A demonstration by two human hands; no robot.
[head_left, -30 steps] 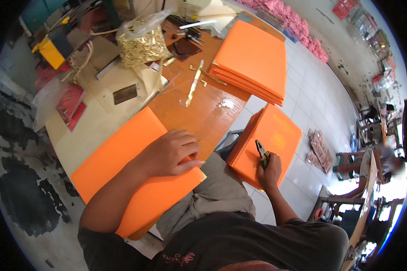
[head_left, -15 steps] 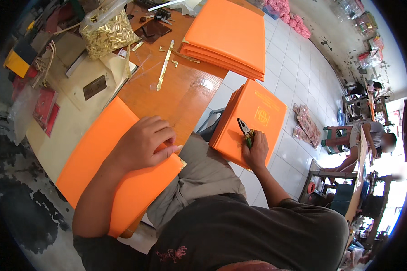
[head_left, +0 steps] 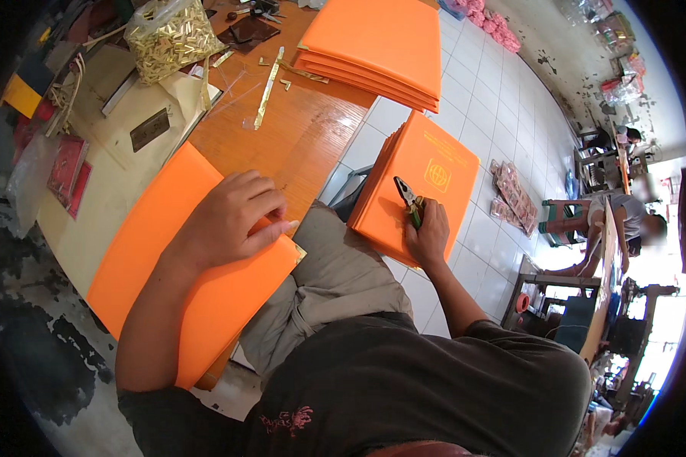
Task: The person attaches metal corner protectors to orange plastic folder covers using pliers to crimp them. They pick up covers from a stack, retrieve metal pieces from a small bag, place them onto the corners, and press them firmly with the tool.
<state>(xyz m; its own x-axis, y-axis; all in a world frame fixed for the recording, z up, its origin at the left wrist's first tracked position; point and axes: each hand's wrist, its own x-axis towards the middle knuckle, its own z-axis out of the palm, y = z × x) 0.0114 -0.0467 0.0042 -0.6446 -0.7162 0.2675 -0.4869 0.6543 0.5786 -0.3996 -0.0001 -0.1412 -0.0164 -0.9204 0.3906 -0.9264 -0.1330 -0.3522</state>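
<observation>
An orange folder (head_left: 198, 293) lies across the near table edge and reaches toward my lap, with a small gold metal corner (head_left: 300, 253) at its right tip. My left hand (head_left: 240, 217) rests over its upper edge, fingers curled and thumb pressed toward them. At the thumb tip is something pale and tiny that I cannot make out. My right hand (head_left: 431, 230) is closed round green-handled pliers (head_left: 410, 202), jaws pointing up and left. The pliers lie above a stack of orange folders (head_left: 457, 148) whose top cover has a gold emblem.
Another orange folder stack (head_left: 373, 46) sits at the table's far right. On the wooden table (head_left: 297, 141) lie a gold strip (head_left: 269, 91) and loose corners. A bag of gold pieces (head_left: 171, 46) stands far left. A person (head_left: 625, 217) works at right, beyond the tiled floor.
The whole scene has shifted slightly up and left in the picture. Both hands keep nearly the same pose, the right still holding the pliers.
</observation>
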